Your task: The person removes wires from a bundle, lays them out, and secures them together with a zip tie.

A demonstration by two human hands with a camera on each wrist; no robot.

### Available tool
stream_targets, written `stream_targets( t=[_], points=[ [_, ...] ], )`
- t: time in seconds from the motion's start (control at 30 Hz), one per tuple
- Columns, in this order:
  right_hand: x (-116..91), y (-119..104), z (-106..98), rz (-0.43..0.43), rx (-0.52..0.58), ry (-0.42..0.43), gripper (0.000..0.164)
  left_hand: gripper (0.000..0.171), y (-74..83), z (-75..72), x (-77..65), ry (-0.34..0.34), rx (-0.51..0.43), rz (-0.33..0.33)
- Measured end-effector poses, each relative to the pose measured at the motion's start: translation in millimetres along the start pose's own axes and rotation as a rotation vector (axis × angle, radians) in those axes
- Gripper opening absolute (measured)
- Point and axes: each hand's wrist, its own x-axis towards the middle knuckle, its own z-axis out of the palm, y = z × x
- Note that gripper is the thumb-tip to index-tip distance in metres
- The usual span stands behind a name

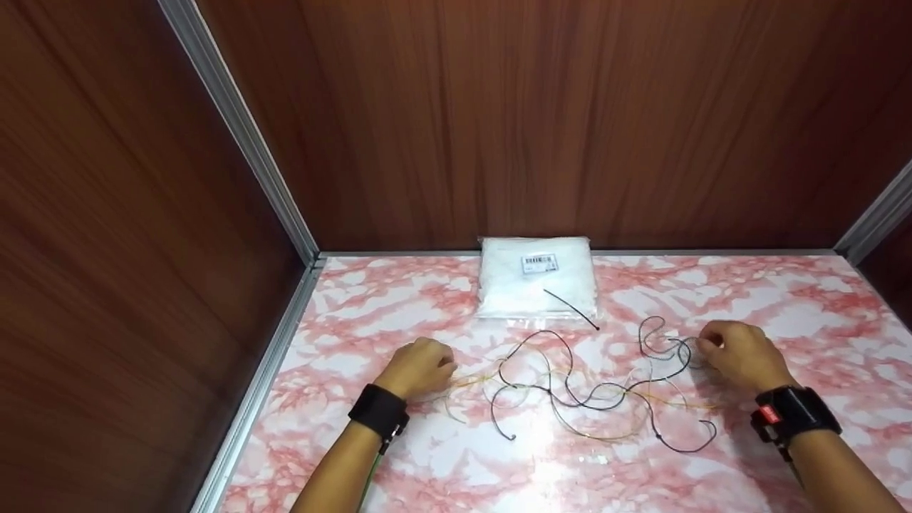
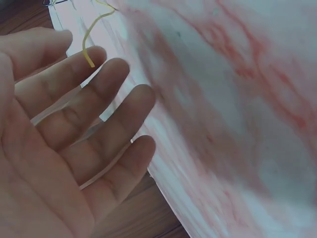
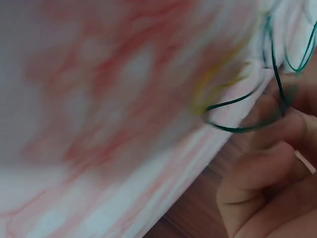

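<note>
Thin wires in black, green and yellow lie in a loose tangle [image 1: 598, 408] on the table between the two hands. At the tangle's left end is my left hand [image 1: 420, 363]. In the left wrist view its fingers are slightly bent and spread, with the thumb apart from them. A yellow wire's end [image 2: 85, 42] crosses by the index fingertip; whether it touches is unclear. On the right, my right hand [image 1: 744, 353] has curled fingers and pinches a green wire [image 3: 237, 130] between thumb and index finger. That wire loops out from the fingertips, partly blurred, with yellow wire beside it.
Against the back wall lies a clear plastic bag [image 1: 499, 285] of white contents with a barcode label [image 1: 539, 264]. A thin black cable tie [image 1: 573, 308] lies across its front edge. Wood-patterned panels [image 1: 456, 128] enclose the red-and-white marbled table [image 1: 399, 477].
</note>
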Motion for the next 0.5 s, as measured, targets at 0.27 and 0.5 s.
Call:
stream_targets(
  t=[0.27, 0.5],
  points=[
    [-6, -40, -17, -0.195, 0.082, 0.394, 0.006, 0.021, 26.6, -8.7, 29.0, 0.221, 0.111, 0.161],
    [-11, -85, -19, -0.347, 0.102, 0.588, 0.004, 0.010, 92.3, -20.2, 65.5, 0.479, 0.194, 0.400]
  ],
)
